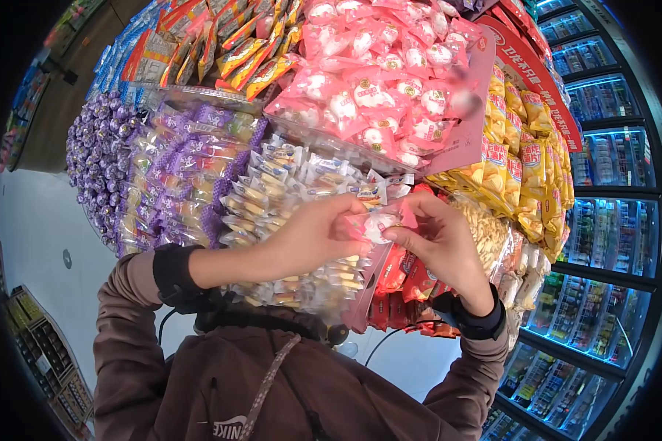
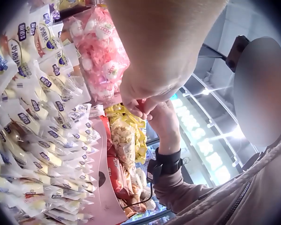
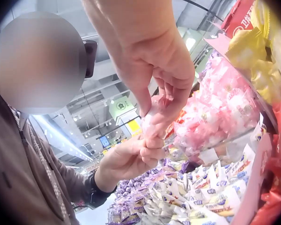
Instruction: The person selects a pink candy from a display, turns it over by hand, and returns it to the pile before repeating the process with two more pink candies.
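Note:
Both hands hold one pink-and-white wrapped sweet [image 1: 379,226] in front of the chest, over the display. My left hand [image 1: 312,234] pinches the left end of its wrapper between thumb and fingers. On the other side, my right hand [image 1: 452,246] grips the sweet with its thumb across the front. In the right wrist view the pink wrapper [image 3: 152,115] shows between the right thumb and fingers, with the left fingertips at its lower end. The left wrist view mostly hides the sweet behind the left hand [image 2: 154,79]. Similar pink-wrapped sweets [image 1: 368,92] fill the bin beyond.
White-wrapped snack sticks [image 1: 279,176] lie below the left hand, beside purple-netted packs [image 1: 187,169] and purple round sweets [image 1: 103,147]. Red packets [image 1: 419,283] and yellow bags [image 1: 522,147] are on the right. A pink divider [image 1: 467,132] stands between bins. Lit refrigerators [image 1: 603,242] line the right.

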